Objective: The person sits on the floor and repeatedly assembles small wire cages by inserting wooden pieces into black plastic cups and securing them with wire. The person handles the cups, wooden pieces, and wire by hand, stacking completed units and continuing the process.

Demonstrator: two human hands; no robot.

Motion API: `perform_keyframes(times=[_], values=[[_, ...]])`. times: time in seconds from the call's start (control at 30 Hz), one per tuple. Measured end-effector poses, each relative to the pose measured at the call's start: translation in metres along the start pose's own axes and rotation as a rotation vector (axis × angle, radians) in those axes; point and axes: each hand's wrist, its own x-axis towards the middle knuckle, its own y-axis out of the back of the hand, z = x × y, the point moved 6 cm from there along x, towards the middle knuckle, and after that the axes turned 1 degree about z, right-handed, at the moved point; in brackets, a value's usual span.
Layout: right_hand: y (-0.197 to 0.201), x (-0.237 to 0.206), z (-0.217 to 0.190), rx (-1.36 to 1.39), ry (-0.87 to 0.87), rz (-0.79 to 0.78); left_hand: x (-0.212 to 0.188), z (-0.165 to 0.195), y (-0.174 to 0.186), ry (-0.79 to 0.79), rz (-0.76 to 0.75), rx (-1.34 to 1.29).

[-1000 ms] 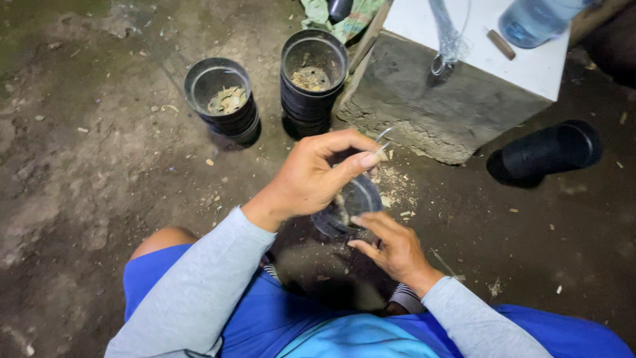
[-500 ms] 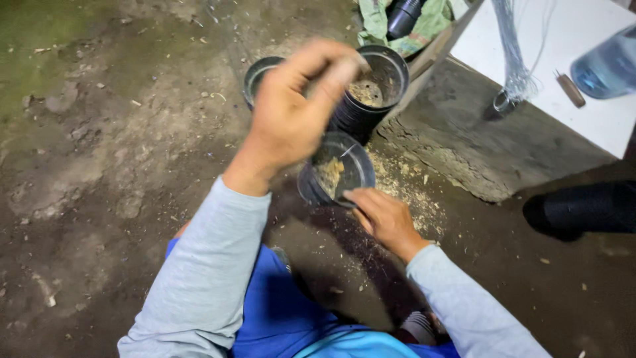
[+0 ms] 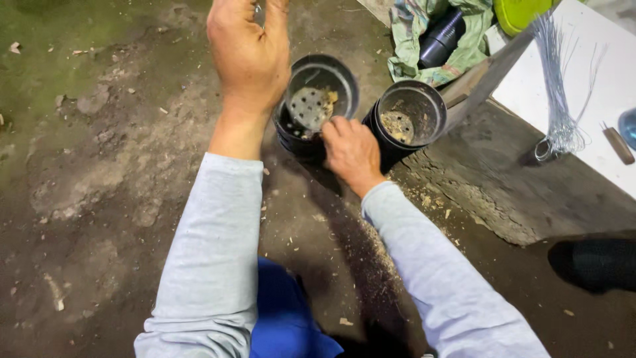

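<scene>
The right hand (image 3: 351, 154) grips the near rim of a black plastic pot (image 3: 317, 106), fingers curled over the edge, which seems to steady it and tip its mouth a little toward the camera so the holed bottom and a few pale scraps inside can be seen. This pot sits on the dirt floor (image 3: 99, 199), apparently nested in others of its kind, just left of a second black pot (image 3: 407, 119) that stands upright with a small heap of pale crumbs in its bottom. The left hand (image 3: 248, 56) is raised above and just left of the held pot, back toward the camera, fingers drawn loosely together near the top edge of the view; whether it pinches anything there I cannot tell. To the right a low concrete block (image 3: 503, 192) carries a white board (image 3: 596, 86) serving as a counter, with a bundle of thin wires (image 3: 560, 99) and a small brown-handled tool (image 3: 619, 144) lying on it within reach. A greenish cloth (image 3: 414, 46) wraps a dark bottle (image 3: 440, 36) behind the pots, and another black pot (image 3: 596, 262) lies on its side at the right edge. Pale crumbs are scattered on the floor beside the block
</scene>
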Motion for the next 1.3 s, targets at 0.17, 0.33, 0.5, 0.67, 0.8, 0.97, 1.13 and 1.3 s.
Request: perform_keyframes(times=[0.17,0.33,0.5,0.67,0.8,0.97,1.13,1.3], values=[[-0.058,0.014,0.003,0.033,-0.04,-0.213,-0.009,-0.045,-0.018,-0.056,-0.004,0.269],[-0.084,0.026,0.007,0.033,-0.062,-0.291,-0.016,-0.08,-0.036,0.056,-0.045,0.295],[-0.067,0.028,0.02,0.022,-0.098,-0.217,-0.019,-0.085,-0.047,0.035,-0.062,0.277],[0.002,0.008,0.03,0.151,-0.118,-0.007,-0.025,-0.07,-0.049,0.022,-0.092,0.213],[0.085,-0.037,0.082,0.217,-0.229,0.263,-0.03,-0.056,-0.049,0.067,-0.102,0.189],[0.18,-0.141,0.241,0.067,-0.715,0.634,-0.044,-0.05,-0.044,0.047,-0.066,0.236],[0.216,-0.245,0.352,0.326,-1.055,0.734,-0.058,-0.054,-0.046,0.172,0.007,0.395],[0.191,-0.27,0.361,0.865,-1.519,0.586,-0.067,-0.012,-0.055,0.157,-0.018,0.251]])
